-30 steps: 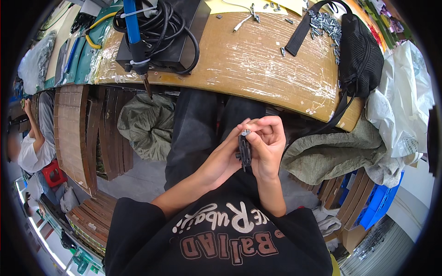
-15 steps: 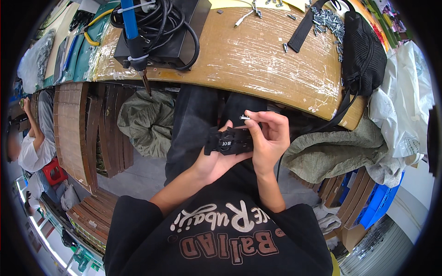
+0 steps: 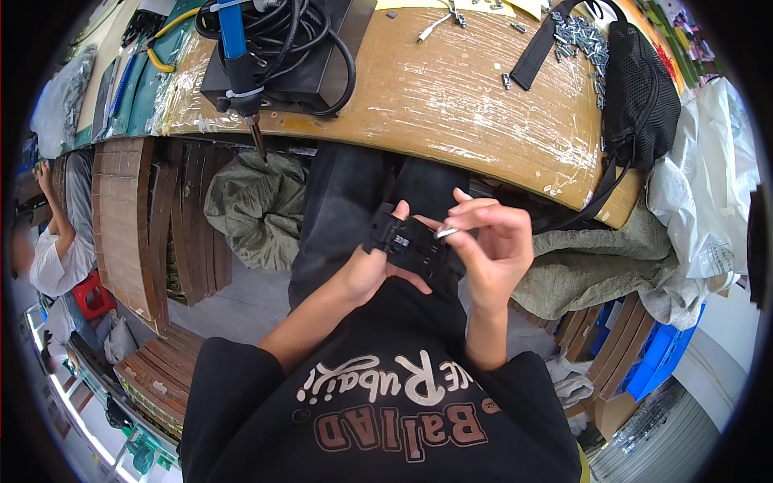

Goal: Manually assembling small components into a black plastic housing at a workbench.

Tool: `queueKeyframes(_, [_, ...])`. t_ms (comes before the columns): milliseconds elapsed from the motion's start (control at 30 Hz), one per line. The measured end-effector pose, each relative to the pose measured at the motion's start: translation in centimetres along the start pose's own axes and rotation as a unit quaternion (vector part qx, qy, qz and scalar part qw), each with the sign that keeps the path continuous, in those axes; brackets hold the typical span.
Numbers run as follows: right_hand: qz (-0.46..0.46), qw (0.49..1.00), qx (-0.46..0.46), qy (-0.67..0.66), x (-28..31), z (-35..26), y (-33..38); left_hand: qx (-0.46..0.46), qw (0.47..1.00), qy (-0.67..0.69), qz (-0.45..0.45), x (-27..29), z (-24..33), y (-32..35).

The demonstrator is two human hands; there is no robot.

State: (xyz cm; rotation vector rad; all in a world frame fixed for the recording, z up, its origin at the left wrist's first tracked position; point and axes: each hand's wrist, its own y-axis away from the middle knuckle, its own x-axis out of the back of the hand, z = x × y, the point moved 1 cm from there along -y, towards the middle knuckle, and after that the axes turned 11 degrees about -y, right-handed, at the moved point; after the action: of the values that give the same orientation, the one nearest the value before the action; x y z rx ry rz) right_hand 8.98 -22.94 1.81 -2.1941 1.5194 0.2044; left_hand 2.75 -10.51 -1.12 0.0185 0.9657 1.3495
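Note:
A black plastic housing (image 3: 412, 244) with several slots along its right part lies across my left hand (image 3: 372, 266). The thumb presses its upper edge and the fingers support it from below, above my lap. Just right of the housing, my right hand (image 3: 495, 245) pinches a small silvery metal part (image 3: 444, 233) between thumb and fingertips. That part is close to the housing's right end; whether the two touch, I cannot tell. Similar small metal parts (image 3: 581, 39) lie heaped at the back right of the table.
The wrapped wooden table (image 3: 451, 97) curves in front of me. A blue-handled soldering iron (image 3: 240, 72) hangs tip-down over its edge by a black box with coiled cables (image 3: 322, 88). A black mesh bag (image 3: 640, 97) is at right. Another person (image 3: 60, 249) sits far left.
My right hand has shifted right and slightly toward me, with the metal part now lower and turned. The housing has tilted, its right end dropping and showing its slots.

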Motion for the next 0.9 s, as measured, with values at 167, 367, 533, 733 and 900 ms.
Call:
queueKeyframes(167, [-0.208, 0.977, -0.03, 0.041, -1.2, 0.5, -0.1, -0.127, 0.968, -0.215, -0.009, 0.2, -1.5, 0.9])
queueKeyframes(367, [-0.134, 0.983, -0.06, 0.112, -1.5, 1.5, 0.2, -0.039, 0.985, -0.135, 0.1, 0.2, -1.9, 0.7])
queueKeyframes(533, [-0.029, 0.989, -0.002, 0.147, -0.5, 2.3, -0.3, -0.049, 0.995, -0.047, 0.077, -1.4, -1.1, 1.5])
queueKeyframes(733, [0.038, 0.997, -0.071, -0.002, -0.3, 1.7, -0.3, -0.147, 0.909, -0.377, 0.102, -1.9, 0.0, 1.6])
queueKeyframes(900, [0.015, 0.998, -0.051, -0.039, 0.7, -0.1, -1.2, -0.186, 0.911, -0.343, 0.133, -1.1, 0.8, 2.2])
